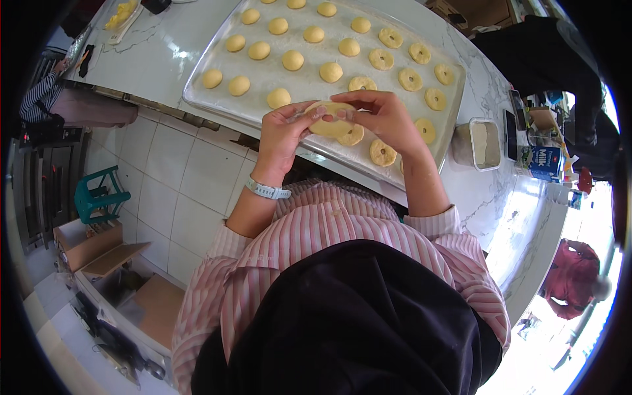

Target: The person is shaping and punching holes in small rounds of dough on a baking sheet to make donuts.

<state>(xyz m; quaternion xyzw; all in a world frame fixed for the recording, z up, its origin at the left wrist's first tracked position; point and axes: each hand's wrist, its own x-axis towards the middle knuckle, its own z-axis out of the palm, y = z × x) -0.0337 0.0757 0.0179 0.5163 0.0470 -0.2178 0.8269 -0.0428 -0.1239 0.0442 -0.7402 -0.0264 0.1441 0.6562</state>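
Observation:
My left hand [284, 135] and my right hand [383, 122] grip a flattened pale dough ring [328, 128] between them, fingers around its middle. It is above the near edge of a large metal tray [192, 89]. On the tray lie several rows of round dough balls [293, 60], mostly left and centre, and several holed dough rings [410, 79], mostly at the right. Part of the tray is hidden behind my hands.
A rectangular metal tin [475, 150] and blue carton [545, 164] stand right on the marble counter [145, 66]. Another person in striped top [39, 99] is far left. A teal stool [95, 197] and cardboard boxes [89, 247] are lower left. Dark fabric [526, 52] is upper right.

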